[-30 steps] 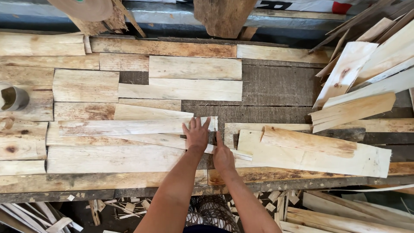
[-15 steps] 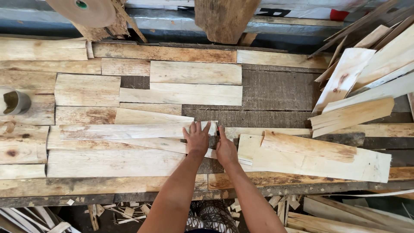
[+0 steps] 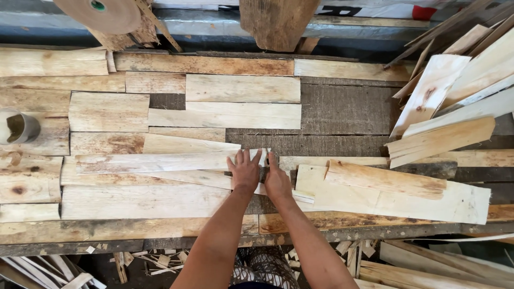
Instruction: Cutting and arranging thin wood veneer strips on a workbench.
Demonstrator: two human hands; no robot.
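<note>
On the rough workbench (image 3: 342, 109), the left hand (image 3: 245, 172) and right hand (image 3: 277, 181) are pressing flat and open on a thin veneer strip (image 3: 155, 162); its ragged edge could be splintering the fingers.

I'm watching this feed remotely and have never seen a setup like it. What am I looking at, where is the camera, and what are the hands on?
There is no machine here: a person works with two bare hands. The single view comes from a camera worn on the person's head, looking straight down, so the forearms enter from the bottom edge.

The surface is a rough wooden bench covered with thin, pale wood strips laid flat, mostly side by side. The left hand lies flat, fingers spread, on the end of a long strip. The right hand presses down just beside it, next to a wider sheet. Neither hand grips anything; both press flat.

A loose pile of strips leans at the right. A roll of brown tape sits at the top left, and a small cup at the left edge. Offcuts litter the floor below.
</note>
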